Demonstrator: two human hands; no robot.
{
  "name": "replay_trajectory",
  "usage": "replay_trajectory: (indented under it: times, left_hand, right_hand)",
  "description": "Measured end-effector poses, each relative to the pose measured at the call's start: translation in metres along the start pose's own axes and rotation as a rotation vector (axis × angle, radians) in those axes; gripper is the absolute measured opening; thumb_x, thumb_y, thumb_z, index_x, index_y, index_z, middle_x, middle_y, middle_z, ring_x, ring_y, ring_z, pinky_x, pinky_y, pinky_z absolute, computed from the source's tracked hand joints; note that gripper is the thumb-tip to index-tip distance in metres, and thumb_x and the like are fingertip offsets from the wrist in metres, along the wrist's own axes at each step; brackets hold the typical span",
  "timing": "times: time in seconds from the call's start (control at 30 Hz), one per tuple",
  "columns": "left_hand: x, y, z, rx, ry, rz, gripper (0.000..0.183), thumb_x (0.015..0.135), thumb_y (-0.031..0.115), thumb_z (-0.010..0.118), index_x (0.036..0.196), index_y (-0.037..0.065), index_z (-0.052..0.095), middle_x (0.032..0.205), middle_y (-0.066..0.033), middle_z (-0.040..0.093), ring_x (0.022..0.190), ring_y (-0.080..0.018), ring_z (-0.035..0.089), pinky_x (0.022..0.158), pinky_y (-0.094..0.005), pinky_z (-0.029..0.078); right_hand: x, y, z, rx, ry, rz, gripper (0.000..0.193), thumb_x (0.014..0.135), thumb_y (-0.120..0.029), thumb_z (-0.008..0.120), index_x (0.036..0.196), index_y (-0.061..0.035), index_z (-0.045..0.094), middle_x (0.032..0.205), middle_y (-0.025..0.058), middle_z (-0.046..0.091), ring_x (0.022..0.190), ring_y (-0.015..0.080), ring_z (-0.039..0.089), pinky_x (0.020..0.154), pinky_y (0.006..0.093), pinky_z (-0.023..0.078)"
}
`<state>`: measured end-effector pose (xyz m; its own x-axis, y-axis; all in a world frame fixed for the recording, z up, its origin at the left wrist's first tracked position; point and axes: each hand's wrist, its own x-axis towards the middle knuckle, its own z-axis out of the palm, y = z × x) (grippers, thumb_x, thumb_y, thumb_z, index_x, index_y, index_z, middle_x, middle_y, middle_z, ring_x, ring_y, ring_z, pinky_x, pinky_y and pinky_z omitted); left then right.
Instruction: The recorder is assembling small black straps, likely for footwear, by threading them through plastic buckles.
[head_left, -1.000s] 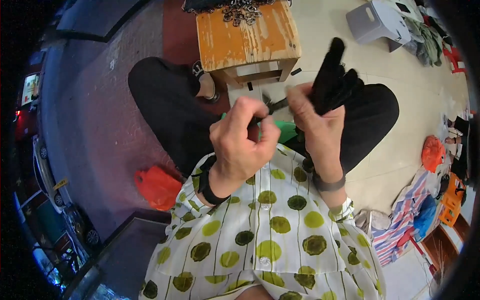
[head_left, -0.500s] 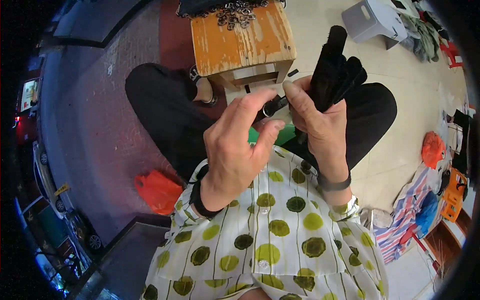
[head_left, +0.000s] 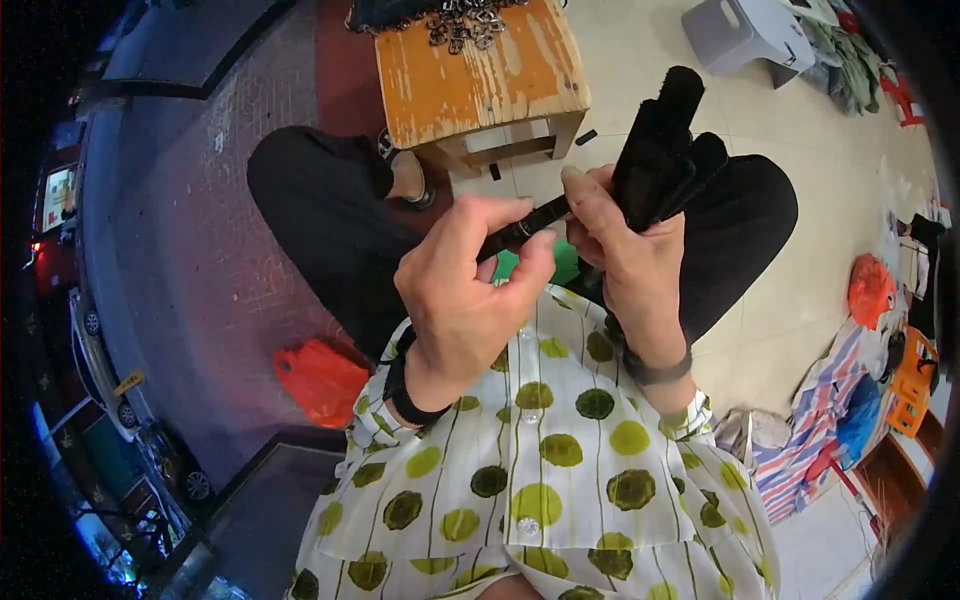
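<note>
My right hand (head_left: 635, 280) is closed round a bundle of black fuzzy straps (head_left: 655, 160), whose folded ends fan out above the fingers. One narrow black strap (head_left: 545, 214) runs from beside the right thumb to my left hand (head_left: 445, 290). The left thumb and fingers close on that strap, and its far end passes behind them. Whether a buckle sits on the strap under the left fingers is hard to make out. Below the hands, something green (head_left: 562, 262) shows between my legs.
Ahead stands a worn wooden stool (head_left: 480, 90) with a pile of small metal buckles (head_left: 468, 22). Small black pieces (head_left: 586, 137) lie on the floor beside it. A red plastic bag (head_left: 320, 382) is at my left. A grey plastic stool (head_left: 740, 40) stands far right, above a striped sheet (head_left: 800, 440).
My left hand has moved slightly left and down, and more of the narrow strap shows between the hands. The ring seen earlier at the left fingertips no longer shows clearly. The bundle has dipped a little.
</note>
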<state>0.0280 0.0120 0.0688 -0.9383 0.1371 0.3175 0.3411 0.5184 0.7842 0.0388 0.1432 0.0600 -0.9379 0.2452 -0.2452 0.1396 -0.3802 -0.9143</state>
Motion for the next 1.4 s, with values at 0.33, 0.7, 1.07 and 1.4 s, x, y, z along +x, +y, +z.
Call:
replay_trajectory:
  times: [0.33, 0.7, 1.07, 1.4]
  left_hand:
    - [-0.009, -0.006, 0.001, -0.036, 0.019, -0.025, 0.019, 0.067, 0.005, 0.069, 0.084, 0.005, 0.059, 0.067, -0.0029, 0.057, 0.048, -0.0091, 0.05, 0.043, -0.0212, 0.039]
    - [-0.01, -0.009, 0.003, -0.079, 0.094, 0.077, 0.022, 0.066, 0.005, 0.071, 0.084, 0.006, 0.059, 0.066, 0.0014, 0.057, 0.044, -0.003, 0.041, 0.04, -0.0181, 0.034]
    - [-0.004, -0.006, 0.012, -0.139, 0.072, 0.025, 0.019, 0.07, 0.006, 0.069, 0.085, 0.004, 0.058, 0.067, -0.0016, 0.058, 0.051, -0.0059, 0.049, 0.047, -0.0202, 0.041]
    - [-0.006, 0.0, 0.015, -0.475, -0.045, -0.341, 0.015, 0.077, 0.002, 0.063, 0.089, -0.001, 0.054, 0.072, -0.0058, 0.059, 0.059, -0.0059, 0.055, 0.052, -0.0185, 0.044]
  right_hand:
    - [-0.003, 0.004, 0.001, 0.003, 0.002, 0.033, 0.013, 0.08, -0.011, 0.065, 0.073, -0.0017, 0.059, 0.064, -0.0005, 0.057, 0.054, 0.0058, 0.051, 0.049, 0.0197, 0.039]
    - [-0.006, 0.003, -0.001, 0.129, -0.01, 0.087, 0.014, 0.08, -0.015, 0.066, 0.075, -0.0027, 0.06, 0.06, -0.001, 0.056, 0.051, 0.0041, 0.048, 0.046, 0.0188, 0.036]
    - [0.002, -0.006, -0.004, 0.119, 0.027, 0.078, 0.013, 0.08, -0.013, 0.065, 0.077, -0.0022, 0.058, 0.059, -0.001, 0.052, 0.047, 0.0035, 0.042, 0.042, 0.0181, 0.03]
    - [0.005, -0.004, -0.008, 0.146, 0.024, 0.178, 0.018, 0.081, -0.018, 0.065, 0.074, -0.0029, 0.058, 0.059, -0.002, 0.055, 0.047, 0.0025, 0.044, 0.043, 0.0177, 0.033]
